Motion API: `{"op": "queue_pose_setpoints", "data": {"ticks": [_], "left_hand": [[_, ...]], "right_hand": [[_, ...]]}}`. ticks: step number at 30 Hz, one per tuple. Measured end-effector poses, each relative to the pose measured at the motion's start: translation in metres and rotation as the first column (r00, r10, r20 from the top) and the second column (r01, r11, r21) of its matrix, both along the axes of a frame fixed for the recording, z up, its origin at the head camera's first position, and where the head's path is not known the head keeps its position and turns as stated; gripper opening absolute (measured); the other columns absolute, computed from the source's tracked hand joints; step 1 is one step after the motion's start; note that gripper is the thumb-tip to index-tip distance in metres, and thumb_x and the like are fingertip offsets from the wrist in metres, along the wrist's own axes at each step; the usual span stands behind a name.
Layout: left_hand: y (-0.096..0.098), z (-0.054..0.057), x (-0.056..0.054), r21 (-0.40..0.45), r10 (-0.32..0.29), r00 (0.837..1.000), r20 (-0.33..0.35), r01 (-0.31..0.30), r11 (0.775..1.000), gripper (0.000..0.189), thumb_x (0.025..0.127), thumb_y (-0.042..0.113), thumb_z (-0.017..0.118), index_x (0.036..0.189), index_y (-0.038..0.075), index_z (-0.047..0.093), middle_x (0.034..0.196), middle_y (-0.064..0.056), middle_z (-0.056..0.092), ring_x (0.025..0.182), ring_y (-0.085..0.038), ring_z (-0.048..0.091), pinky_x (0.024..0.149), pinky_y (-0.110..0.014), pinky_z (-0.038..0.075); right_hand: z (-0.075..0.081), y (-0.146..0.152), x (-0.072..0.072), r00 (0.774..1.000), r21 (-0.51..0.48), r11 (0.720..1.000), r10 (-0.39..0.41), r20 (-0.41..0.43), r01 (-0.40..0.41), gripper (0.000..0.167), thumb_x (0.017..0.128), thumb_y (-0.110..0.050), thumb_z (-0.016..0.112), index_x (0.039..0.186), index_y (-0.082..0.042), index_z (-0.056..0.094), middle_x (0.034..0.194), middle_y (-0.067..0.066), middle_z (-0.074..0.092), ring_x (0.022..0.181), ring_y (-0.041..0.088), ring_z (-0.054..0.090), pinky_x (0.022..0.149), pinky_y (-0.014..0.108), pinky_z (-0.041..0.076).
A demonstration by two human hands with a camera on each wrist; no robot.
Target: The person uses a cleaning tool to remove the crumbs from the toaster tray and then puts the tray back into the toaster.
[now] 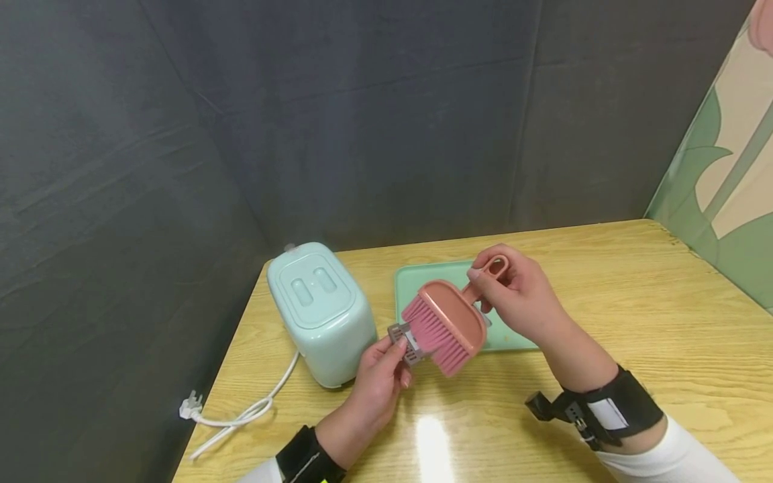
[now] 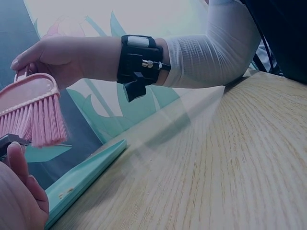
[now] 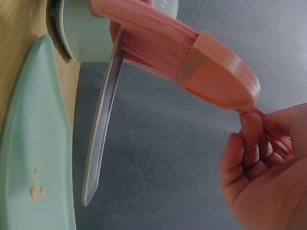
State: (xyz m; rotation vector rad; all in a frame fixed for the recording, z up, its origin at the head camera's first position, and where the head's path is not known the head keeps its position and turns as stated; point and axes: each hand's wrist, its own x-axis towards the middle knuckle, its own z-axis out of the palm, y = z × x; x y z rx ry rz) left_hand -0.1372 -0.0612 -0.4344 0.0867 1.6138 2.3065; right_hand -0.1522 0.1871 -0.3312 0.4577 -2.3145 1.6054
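Above the desk [image 1: 640, 295], gripped the brush [image 1: 455, 314] in the right hand [image 1: 518, 295], its bristles [image 1: 436, 335] against the grey tool [image 1: 413, 345] pinched in the left hand [image 1: 377, 379].

We see a wooden table [image 1: 634, 295] with a streaky, yellowish grain, spreading across the lower part of the head view and reaching its right edge. On it, left of centre, we find a glossy pale mint appliance [image 1: 332, 329]. Its white cord [image 1: 241, 421] loops over the wood at lower left, and the plug [image 1: 191, 406] sits by the table's left edge. Near the centre we see a shallow green tray [image 1: 423, 272] lying flat.
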Motion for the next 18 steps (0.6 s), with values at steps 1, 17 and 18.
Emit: {"op": "queue_pose_setpoints", "data": {"ticks": [1, 17, 18], "left_hand": [[-0.0001, -0.0003, -0.0001, -0.004, -0.002, 1.000, -0.003, 0.002, 1.000, 0.039, 0.107, 0.026, 0.055, 0.135, 0.000, 0.061, 0.086, 0.008, 0.068, 0.051, -0.003, 0.046, 0.053, -0.017, 0.043], [0.0008, 0.0018, 0.0001, 0.013, -0.021, 0.999, -0.038, 0.022, 1.000, 0.041, 0.107, 0.029, 0.056, 0.136, 0.002, 0.061, 0.091, 0.008, 0.070, 0.052, -0.003, 0.047, 0.052, -0.016, 0.043], [0.0007, 0.0025, 0.0000, 0.016, -0.017, 0.999, -0.039, 0.018, 1.000, 0.041, 0.107, 0.030, 0.056, 0.137, 0.002, 0.061, 0.091, 0.008, 0.070, 0.052, -0.003, 0.047, 0.052, -0.016, 0.043]], "right_hand": [[-0.0007, -0.0002, -0.0005, 1.000, -0.016, 1.000, 0.012, -0.007, -0.012, 0.009, 0.102, -0.010, 0.062, 0.107, -0.003, 0.059, 0.073, 0.004, 0.072, 0.058, 0.024, 0.063, 0.053, 0.031, 0.054], [-0.0031, 0.0016, -0.0068, 0.993, -0.304, 0.952, 0.063, 0.104, -0.029, 0.003, 0.100, -0.005, 0.063, 0.101, -0.005, 0.059, 0.068, -0.002, 0.068, 0.050, 0.011, 0.060, 0.050, 0.027, 0.055], [-0.0030, 0.0015, -0.0070, 0.993, -0.308, 0.951, 0.066, 0.102, -0.031, 0.004, 0.100, -0.005, 0.063, 0.101, -0.005, 0.059, 0.068, -0.002, 0.067, 0.050, 0.011, 0.060, 0.049, 0.028, 0.055]]}}
